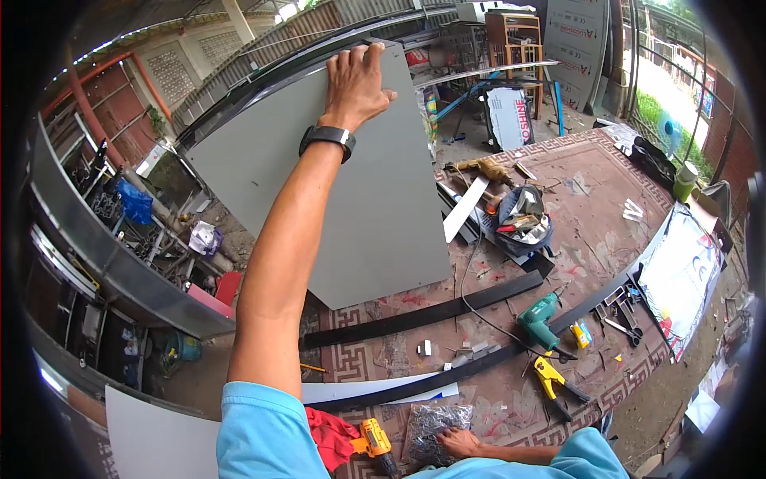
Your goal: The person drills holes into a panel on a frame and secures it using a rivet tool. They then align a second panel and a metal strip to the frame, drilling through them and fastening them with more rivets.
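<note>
Left hand (355, 86): fingers bent over the top edge of the grey panel (351, 207), which lies at the table's (590, 191) left side. Right hand (459, 442): at the clear bag of small fasteners (427, 423), grip undeterminable; yellow drill (373, 441) near the bag.

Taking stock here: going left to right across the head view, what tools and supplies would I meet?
Red cloth, yellow drill, clear bag of small parts, yellow hand tool, scissors.
</note>
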Demonstrator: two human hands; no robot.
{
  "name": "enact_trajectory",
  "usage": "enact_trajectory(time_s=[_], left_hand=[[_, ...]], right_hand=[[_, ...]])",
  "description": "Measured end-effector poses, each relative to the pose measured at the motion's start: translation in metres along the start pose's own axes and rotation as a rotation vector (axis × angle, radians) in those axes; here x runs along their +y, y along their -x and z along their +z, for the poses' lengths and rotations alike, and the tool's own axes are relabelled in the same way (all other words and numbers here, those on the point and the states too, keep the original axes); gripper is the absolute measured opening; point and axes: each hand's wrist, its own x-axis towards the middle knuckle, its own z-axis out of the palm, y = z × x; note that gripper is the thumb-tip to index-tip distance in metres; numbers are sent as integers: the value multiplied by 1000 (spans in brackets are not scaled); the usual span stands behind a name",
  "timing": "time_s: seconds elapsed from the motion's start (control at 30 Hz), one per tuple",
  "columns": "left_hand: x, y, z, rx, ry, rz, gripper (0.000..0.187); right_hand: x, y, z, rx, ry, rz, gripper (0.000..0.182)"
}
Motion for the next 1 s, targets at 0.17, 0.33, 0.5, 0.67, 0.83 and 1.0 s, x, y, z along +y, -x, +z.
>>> enact_trajectory(time_s=[0.17, 0.33, 0.5, 0.67, 0.83, 1.0], left_hand=[[0, 0, 1, 9, 0, -15, 76], [0, 2, 3, 43, 14, -1, 74], [2, 1, -3, 13, -6, -18, 71], [3, 0, -6, -20, -1, -36, 78], [0, 2, 1, 61, 19, -10, 71], [-1, 2, 3, 63, 12, -9, 72]], right_hand=[[31, -27, -36, 265, -370, 291, 41], [36, -76, -346, 1218, -441, -75, 21], [0, -127, -561, 1722, -564, -422, 13], [-7, -161, -644, 1803, -690, -609, 13], [6, -169, -648, 1949, -215, -405, 13], [5, -154, -650, 1844, 375, -124, 20]])
